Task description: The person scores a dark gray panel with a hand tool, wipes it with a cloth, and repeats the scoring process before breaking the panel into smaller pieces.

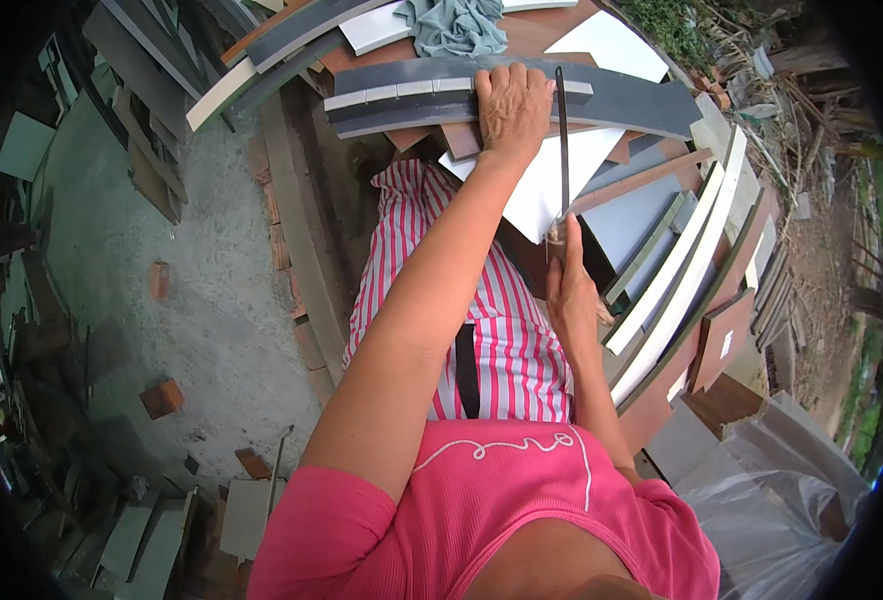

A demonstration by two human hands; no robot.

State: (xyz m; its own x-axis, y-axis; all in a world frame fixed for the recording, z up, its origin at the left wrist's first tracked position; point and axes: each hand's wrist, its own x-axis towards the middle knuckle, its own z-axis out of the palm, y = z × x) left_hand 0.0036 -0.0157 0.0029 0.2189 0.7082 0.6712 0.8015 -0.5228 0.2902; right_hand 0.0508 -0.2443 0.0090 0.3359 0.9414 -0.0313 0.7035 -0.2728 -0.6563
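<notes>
Outdoor offcut pile [681, 270]: my left hand [511, 105] flat, fingers apart, on grey curved strip [641, 100]; right hand [569, 290] clamped on saw [561, 140], blade crossing strip.

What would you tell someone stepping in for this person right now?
Left hand: flat on the grey strip, pressing it onto the pile of boards.
Right hand: shut on the saw, blade lying across the strip beside the left hand.
Done: saw is set on the strip; how deep it has cut cannot be told.
Left: the strip does not look cut through.
</notes>
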